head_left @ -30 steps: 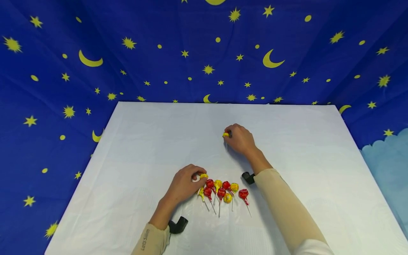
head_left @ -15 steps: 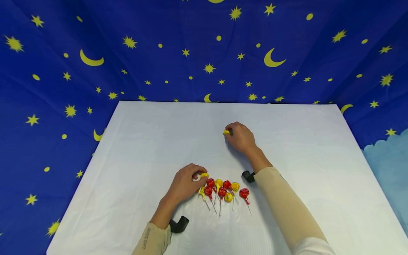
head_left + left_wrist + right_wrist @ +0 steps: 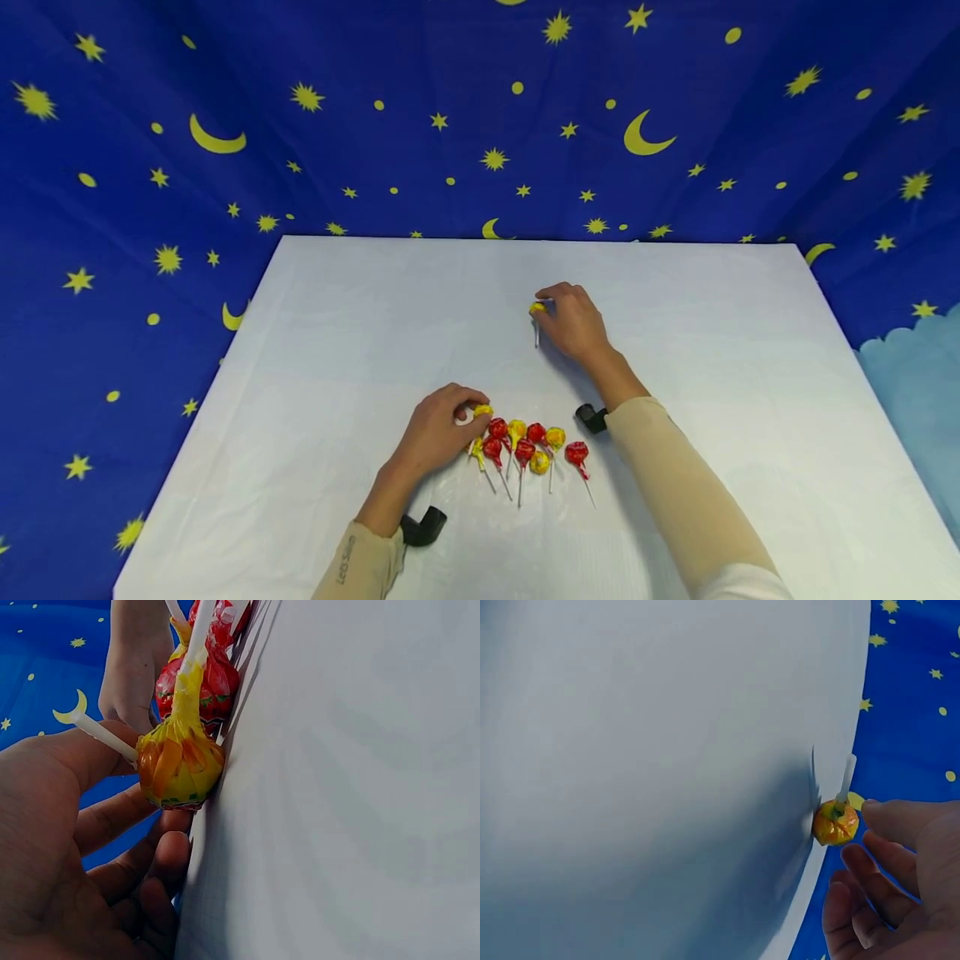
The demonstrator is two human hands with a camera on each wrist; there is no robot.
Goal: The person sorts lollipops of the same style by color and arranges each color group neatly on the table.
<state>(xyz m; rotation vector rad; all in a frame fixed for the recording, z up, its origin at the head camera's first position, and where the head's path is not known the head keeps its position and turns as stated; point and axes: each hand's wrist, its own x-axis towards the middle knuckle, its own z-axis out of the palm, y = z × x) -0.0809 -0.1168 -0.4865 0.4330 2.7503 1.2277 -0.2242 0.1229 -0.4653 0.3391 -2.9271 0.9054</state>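
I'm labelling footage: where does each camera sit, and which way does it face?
Head: on the head, facing forward and down at the white table; left hand, right hand and sleeves show.
Left wrist: on that wrist, facing lollipops; left hand and part of the other arm show.
Right wrist: on that wrist, facing a lone yellow lollipop; right hand shows.
Head and right wrist share that lollipop.

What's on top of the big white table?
Round lollipops wrapped in shiny red or yellow, mostly bunched near the left hand; one yellow lollipop is apart, at the right hand. The hands hide whatever is directly beneath them.
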